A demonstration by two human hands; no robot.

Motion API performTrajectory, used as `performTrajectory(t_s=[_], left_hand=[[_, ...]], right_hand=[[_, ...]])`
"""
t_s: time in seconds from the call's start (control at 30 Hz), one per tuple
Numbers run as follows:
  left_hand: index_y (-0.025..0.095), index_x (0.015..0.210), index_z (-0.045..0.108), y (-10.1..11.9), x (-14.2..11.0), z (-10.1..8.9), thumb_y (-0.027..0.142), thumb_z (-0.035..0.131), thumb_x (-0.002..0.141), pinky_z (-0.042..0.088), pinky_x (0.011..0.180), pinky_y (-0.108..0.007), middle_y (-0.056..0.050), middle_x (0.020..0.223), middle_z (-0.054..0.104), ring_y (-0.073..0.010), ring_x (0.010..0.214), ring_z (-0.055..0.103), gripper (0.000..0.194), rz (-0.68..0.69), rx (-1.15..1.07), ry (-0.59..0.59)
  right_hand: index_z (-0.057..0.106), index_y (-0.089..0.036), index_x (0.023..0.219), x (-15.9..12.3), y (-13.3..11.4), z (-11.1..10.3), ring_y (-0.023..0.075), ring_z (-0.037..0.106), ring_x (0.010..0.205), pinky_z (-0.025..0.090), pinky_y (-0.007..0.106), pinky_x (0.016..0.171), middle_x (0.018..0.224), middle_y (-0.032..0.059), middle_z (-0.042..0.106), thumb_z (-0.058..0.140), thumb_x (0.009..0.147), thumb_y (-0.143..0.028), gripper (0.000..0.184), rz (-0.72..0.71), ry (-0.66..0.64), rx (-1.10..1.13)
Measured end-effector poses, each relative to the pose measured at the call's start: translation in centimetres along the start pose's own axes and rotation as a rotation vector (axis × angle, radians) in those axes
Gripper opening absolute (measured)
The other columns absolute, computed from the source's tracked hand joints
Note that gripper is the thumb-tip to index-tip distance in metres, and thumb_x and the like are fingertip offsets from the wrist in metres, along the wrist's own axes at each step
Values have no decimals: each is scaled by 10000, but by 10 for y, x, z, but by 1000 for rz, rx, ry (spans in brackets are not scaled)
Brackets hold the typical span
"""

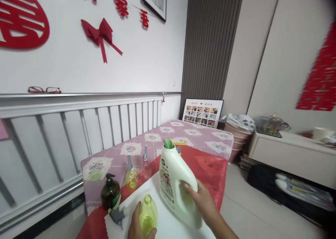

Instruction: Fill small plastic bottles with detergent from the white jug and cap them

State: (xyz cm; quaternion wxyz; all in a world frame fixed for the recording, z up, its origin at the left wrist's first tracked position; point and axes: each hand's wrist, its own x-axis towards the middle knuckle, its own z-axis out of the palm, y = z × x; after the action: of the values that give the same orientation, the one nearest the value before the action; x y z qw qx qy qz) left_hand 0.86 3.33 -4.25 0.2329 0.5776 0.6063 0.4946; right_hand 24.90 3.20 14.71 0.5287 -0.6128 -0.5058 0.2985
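Observation:
My right hand grips the handle of a pale green detergent jug, whose neck is uncapped with a green spout showing. The jug leans slightly left over the white board. Wrapped around a yellow-green bottle, my left hand keeps it upright with its open mouth up, apart from the jug's spout. A grey spray head lies left of that bottle. Behind stand a dark green pump bottle, a yellow spray bottle and a clear spray bottle.
A red cloth covers part of the purple patterned tablecloth. On it lie a pale green round lid and a yellow-edged packet. A white railing runs along the left; pink baskets stand beyond the right corner.

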Motion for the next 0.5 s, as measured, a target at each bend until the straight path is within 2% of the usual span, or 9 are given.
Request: performTrajectory(t_s=[0.13, 0.2, 0.33, 0.5], left_hand=[[163, 1433, 362, 6, -2, 0, 214, 608, 508, 519, 1035, -360, -145, 1402, 596, -327, 1251, 606, 959, -13, 23, -19], [161, 1447, 322, 9, -2, -1, 212, 589, 525, 511, 1046, -385, -156, 1382, 607, -322, 1235, 619, 961, -45, 4, -29], [101, 1414, 300, 14, -1, -6, 251, 554, 583, 500, 1054, -415, -220, 1381, 582, -331, 1268, 590, 882, -92, -41, 9], [129, 1368, 347, 16, -2, -6, 230, 555, 590, 503, 1055, -411, -203, 1365, 587, -319, 1288, 571, 811, -101, -63, 52]], right_hand=[[711, -183, 928, -1, -31, -22, 199, 614, 609, 499, 304, 592, 696, 17, 712, 659, 695, -531, 421, 3, -51, -125], [710, -177, 925, 1, -43, -32, 165, 550, 555, 464, 285, 550, 657, 3, 676, 662, 677, -536, 439, 11, -73, -148], [711, -175, 959, 7, -58, -47, 167, 550, 601, 445, 274, 542, 772, 35, 702, 663, 661, -586, 509, -13, -154, -239], [681, -197, 819, 13, -68, -58, 197, 594, 665, 439, 266, 550, 761, 36, 688, 616, 700, -704, 525, -88, -429, -338]])
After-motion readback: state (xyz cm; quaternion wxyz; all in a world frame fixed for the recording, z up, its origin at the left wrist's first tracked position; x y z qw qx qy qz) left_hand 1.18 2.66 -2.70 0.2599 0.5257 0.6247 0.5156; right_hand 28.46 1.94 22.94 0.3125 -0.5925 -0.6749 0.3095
